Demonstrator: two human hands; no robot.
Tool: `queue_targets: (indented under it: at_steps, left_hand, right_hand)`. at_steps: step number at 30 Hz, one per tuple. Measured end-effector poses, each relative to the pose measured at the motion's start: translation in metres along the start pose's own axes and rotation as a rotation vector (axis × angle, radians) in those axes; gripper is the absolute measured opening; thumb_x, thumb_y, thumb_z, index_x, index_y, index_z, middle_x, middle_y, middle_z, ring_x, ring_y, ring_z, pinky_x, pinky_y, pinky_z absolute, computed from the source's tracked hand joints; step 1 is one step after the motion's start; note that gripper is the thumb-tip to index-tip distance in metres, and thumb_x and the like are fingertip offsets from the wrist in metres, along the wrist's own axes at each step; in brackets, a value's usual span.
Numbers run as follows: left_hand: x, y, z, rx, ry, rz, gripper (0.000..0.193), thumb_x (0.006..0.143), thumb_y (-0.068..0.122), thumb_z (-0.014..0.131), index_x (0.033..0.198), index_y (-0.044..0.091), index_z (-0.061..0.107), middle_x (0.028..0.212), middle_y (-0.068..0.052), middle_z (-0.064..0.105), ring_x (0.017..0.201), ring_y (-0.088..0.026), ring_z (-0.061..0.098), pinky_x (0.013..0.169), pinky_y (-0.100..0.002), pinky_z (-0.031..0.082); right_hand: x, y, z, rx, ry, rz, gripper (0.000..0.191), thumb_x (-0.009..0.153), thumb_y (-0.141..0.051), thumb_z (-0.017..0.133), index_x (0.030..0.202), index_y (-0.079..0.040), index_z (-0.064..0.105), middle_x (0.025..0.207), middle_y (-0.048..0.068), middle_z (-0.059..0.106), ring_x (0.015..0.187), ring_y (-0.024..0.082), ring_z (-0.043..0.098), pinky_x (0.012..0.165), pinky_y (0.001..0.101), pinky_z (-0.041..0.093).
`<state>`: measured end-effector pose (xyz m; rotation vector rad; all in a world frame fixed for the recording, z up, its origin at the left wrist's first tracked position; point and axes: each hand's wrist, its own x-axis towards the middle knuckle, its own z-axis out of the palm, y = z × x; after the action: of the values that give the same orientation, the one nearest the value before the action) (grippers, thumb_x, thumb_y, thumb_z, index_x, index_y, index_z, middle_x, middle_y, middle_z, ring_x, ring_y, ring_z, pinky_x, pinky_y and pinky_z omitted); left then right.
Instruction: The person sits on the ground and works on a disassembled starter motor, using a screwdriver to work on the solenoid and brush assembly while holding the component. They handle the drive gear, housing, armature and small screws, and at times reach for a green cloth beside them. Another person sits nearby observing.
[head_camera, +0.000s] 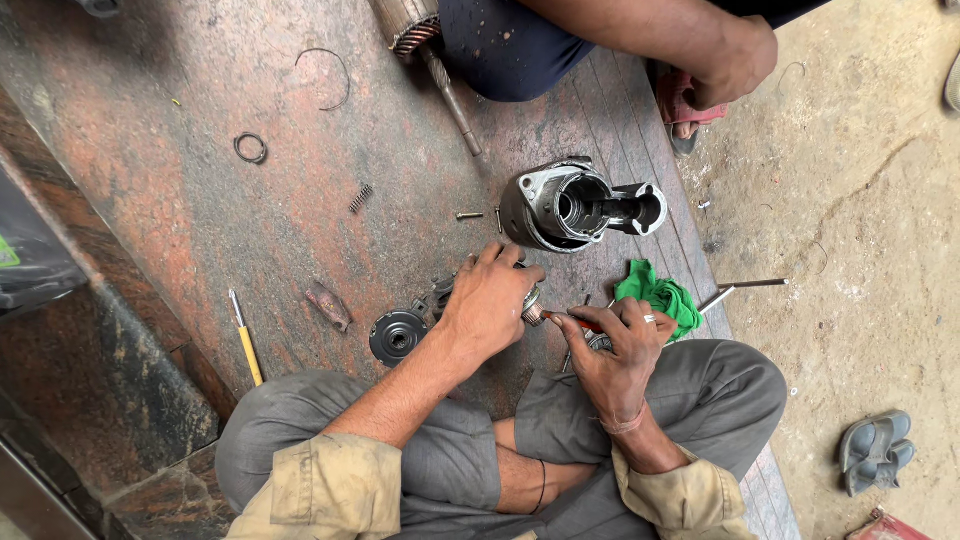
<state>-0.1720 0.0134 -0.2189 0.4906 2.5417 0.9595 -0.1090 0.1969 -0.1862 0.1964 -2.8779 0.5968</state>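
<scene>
You are sitting cross-legged on a mottled reddish stone floor (200, 200), and your left hand (490, 300) is curling its fingers down around a small round metal part (533, 306), gripping it just above the floor between your knees. Your right hand (620, 345) is closing its fingers on a thin red-handled tool (575, 321) whose tip is touching that part. Just beyond is lying one grey cast-metal housing (565, 207), hollow and cylindrical. A crumpled green cloth (658, 292) is lying beside your right hand. To the left are resting one dark ribbed disc (397, 335), one small coil spring (360, 198), one dark ring (250, 149) and one yellow-handled screwdriver (245, 340). Another person's hand (735, 60) is resting farther off.
</scene>
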Motion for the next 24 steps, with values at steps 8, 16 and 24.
queue_targets:
  at_steps: [8, 16, 24]
  left_hand:
    - [0.0, 0.003, -0.003, -0.011, 0.001, -0.014, 0.055, 0.062, 0.005, 0.081, 0.116, 0.013, 0.074, 0.122, -0.018, 0.061, 0.122, -0.038, 0.054, 0.101, -0.058, 0.047]
    - [0.0, 0.005, 0.005, -0.131, 0.032, -0.063, 0.047, 0.064, 0.008, 0.084, 0.111, 0.011, 0.075, 0.125, -0.014, 0.061, 0.132, -0.037, 0.046, 0.112, -0.074, 0.027]
    - [0.001, 0.006, 0.012, -0.244, 0.082, -0.103, 0.032, 0.062, 0.006, 0.087, 0.093, 0.011, 0.079, 0.12, -0.009, 0.064, 0.139, -0.037, 0.04, 0.115, -0.078, 0.018]
  right_hand:
    - [0.001, -0.005, -0.001, -0.009, -0.013, 0.028, 0.022, 0.075, -0.032, 0.09, 0.086, -0.018, 0.077, 0.08, 0.001, 0.051, 0.083, 0.021, 0.052, 0.088, 0.0405, 0.029]
    - [0.003, -0.019, -0.009, -0.129, -0.013, -0.037, 0.017, 0.077, -0.028, 0.088, 0.082, -0.018, 0.074, 0.079, 0.0, 0.055, 0.084, 0.021, 0.055, 0.09, 0.043, 0.029]
    - [0.007, -0.029, -0.007, -0.162, -0.047, -0.026, 0.016, 0.078, -0.025, 0.085, 0.08, -0.017, 0.072, 0.077, -0.001, 0.055, 0.08, 0.021, 0.054, 0.089, 0.0457, 0.028]
